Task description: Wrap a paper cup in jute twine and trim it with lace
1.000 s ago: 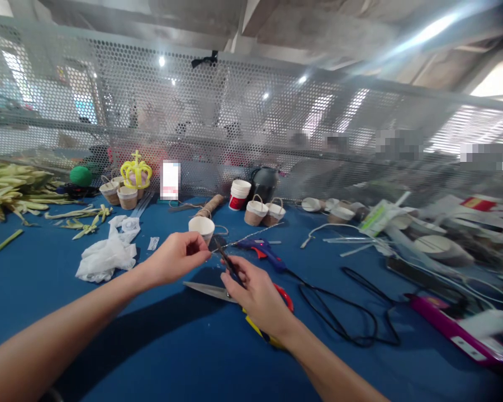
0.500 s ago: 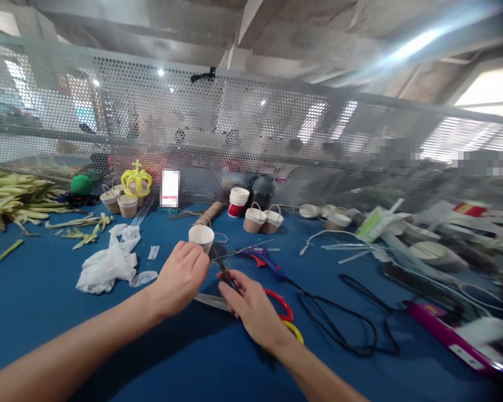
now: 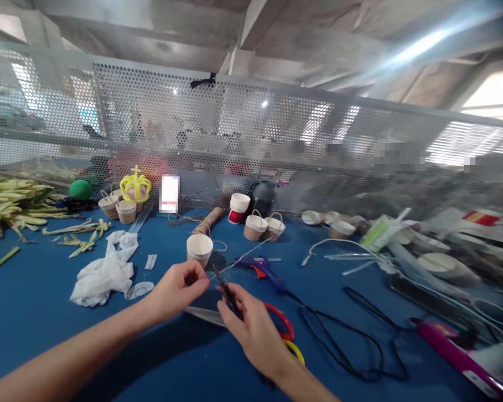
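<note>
My left hand (image 3: pixel 180 290) is closed in a pinch just in front of a small white-lined cup (image 3: pixel 199 249). A thin pale string (image 3: pixel 247 255) runs from its fingertips up to the right. My right hand (image 3: pixel 254 324) grips a dark, slim pointed tool (image 3: pixel 228 293), tip up and toward the string; its exact kind is hard to make out. Under the right hand lie large scissors with red and yellow handles (image 3: pixel 283 321), their blade (image 3: pixel 205 314) pointing left. A blue glue gun (image 3: pixel 262 269) rests beyond the right hand.
Behind the cup are a twine roll (image 3: pixel 207 221), stacked white cups (image 3: pixel 238 207) and small handled baskets (image 3: pixel 255 225). Crumpled white plastic (image 3: pixel 103 278) lies at left, near pale husks (image 3: pixel 12 201). A black cord (image 3: pixel 339 324) and a purple tool (image 3: pixel 456 352) occupy the right. A perforated metal screen (image 3: pixel 243 123) stands behind.
My left hand has drawn down and away from the cup, with its fingers now pinched in front of it. The right hand stays nearly in place, still holding the dark tool.
</note>
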`<state>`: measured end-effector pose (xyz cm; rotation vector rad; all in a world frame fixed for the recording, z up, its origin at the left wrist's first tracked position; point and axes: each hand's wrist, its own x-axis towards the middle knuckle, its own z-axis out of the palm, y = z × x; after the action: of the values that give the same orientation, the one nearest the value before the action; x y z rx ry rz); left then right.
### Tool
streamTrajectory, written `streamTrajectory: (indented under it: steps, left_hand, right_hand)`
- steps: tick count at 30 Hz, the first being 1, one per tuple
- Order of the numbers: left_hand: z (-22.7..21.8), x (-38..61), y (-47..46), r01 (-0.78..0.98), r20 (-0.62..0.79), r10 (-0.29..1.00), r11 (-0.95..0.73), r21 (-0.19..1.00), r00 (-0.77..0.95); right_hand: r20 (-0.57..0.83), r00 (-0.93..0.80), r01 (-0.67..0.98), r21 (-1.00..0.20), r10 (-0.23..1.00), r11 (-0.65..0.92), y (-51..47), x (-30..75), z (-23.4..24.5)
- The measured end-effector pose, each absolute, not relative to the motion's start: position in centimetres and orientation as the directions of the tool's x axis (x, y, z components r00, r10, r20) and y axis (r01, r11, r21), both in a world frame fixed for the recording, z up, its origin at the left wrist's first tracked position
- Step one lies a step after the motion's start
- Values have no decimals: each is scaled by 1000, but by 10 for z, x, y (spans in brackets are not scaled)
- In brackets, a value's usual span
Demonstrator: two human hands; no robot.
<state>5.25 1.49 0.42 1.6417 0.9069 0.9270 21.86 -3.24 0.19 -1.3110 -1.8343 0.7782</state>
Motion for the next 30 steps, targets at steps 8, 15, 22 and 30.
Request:
streamTrajectory:
  steps: [8,15,22,30]
  left_hand:
    - [-4,42,27,-205,-121,614,433,878,780]
    - [-3,42,25,-230,-68,581,424,876,811]
    - [-4,41,26,-187,-50,595,331,925,802]
    - [-5,24,48,-95,-26,599,169,981,801]
  right_hand:
    - [194,-340,499,-792,920,352,-35,223,2]
    - [215,-385,483,-782,897,395,-33,223,2]
    - [258,-363,523,-739,895,425,-32,224,2]
    - [270,-330,634,-647,904,424,-27,221,-1]
